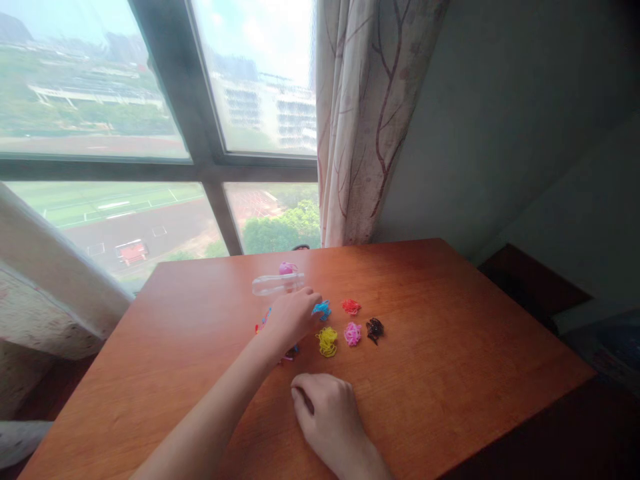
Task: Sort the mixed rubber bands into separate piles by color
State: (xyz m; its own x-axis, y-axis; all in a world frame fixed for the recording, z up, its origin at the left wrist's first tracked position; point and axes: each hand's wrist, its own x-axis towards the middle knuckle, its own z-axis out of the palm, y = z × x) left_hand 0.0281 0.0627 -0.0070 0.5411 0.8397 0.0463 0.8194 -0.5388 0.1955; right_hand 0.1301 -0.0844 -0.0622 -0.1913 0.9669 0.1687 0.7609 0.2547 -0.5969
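Observation:
My left hand (293, 315) reaches across the table with bent fingers. Its fingertips are at a small pile of blue rubber bands (323, 310), and what lies between them is hidden. Nearer to me, my right hand (327, 407) rests on the wood, fingers curled and thumb close to the forefinger, with nothing visible in it. Beyond it lie yellow rubber bands (327, 341), pink rubber bands (353, 334), black rubber bands (375, 329) and red rubber bands (351, 306) in separate piles. Mixed-colour bands (293, 351) are partly covered by my left wrist.
Behind my left hand, a clear plastic bottle-shaped container (273, 285) lies on its side, with a pink-purple object (287, 268) just beyond it. The brown wooden table (440, 373) stands against a window (207, 170) with a patterned curtain (353, 120).

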